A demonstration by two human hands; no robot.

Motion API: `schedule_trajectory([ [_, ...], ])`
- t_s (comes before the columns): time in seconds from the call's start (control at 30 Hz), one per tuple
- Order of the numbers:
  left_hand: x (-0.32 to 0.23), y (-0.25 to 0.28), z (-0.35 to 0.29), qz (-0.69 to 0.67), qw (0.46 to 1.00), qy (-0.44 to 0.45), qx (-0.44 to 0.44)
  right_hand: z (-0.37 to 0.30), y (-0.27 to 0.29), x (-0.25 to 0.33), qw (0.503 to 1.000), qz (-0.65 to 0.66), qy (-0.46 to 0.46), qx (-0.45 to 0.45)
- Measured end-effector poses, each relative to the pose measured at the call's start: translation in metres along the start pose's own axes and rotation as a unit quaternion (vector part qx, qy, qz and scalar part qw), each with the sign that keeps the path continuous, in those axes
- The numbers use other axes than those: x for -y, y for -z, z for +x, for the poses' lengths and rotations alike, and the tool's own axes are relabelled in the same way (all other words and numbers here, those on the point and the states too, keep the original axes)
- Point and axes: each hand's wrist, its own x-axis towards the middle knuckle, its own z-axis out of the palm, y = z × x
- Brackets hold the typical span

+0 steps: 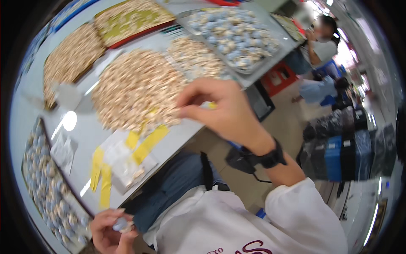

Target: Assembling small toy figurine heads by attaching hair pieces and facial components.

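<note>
My left hand [111, 232] is low at the left, near the table's front edge. Its fingers are closed around a small blue and cream piece [122, 225], rounded and blurred. My right hand [218, 103] hovers over the near right edge of a big pile of small beige pieces [137, 86]. Thumb and fingertips come together there in a pinch; whatever they hold is too small and smeared to name. A bit of yellow and white [208, 105] shows inside that hand's curl. A black watch [270, 158] is on the right wrist.
Trays of blue and cream pieces stand at the back right [279, 51] and left [63, 175]. Beige pieces fill a left tray [74, 55] and a red-edged green tray [127, 21]. Yellow tape strips [150, 144] cross the front edge. Another person [323, 48] sits beyond.
</note>
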Motion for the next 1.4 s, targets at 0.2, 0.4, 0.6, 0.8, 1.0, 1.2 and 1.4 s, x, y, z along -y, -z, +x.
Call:
schedule_trajectory([
  [0.2, 0.011, 0.008, -0.003, 0.036, 0.999, -0.026, -0.017, 0.001, -0.009, 0.019, 0.996, 0.04, -0.081, 0.004],
  [0.4, 0.012, -0.004, 0.001, -0.188, 0.977, 0.02, -0.095, 0.003, -0.033, 0.036, 0.993, 0.063, -0.05, 0.081],
  [0.6, 0.024, 0.003, -0.003, -0.179, 0.981, -0.029, -0.075, -0.004, -0.049, 0.044, 0.974, 0.136, -0.105, 0.149],
  [0.8, 0.019, 0.0, -0.001, -0.233, 0.967, -0.027, -0.103, -0.012, -0.054, 0.034, 0.928, 0.282, -0.163, 0.178],
  [1.0, 0.019, -0.003, 0.001, -0.193, 0.977, -0.022, -0.085, -0.018, -0.051, 0.027, 0.919, 0.332, -0.153, 0.145],
  [1.2, 0.017, -0.005, 0.002, -0.188, 0.98, -0.008, -0.065, -0.016, -0.044, 0.023, 0.886, 0.388, -0.191, 0.167],
  [1.4, 0.014, -0.009, 0.005, -0.193, 0.978, -0.001, -0.081, -0.016, -0.036, 0.016, 0.814, 0.488, -0.254, 0.186],
])
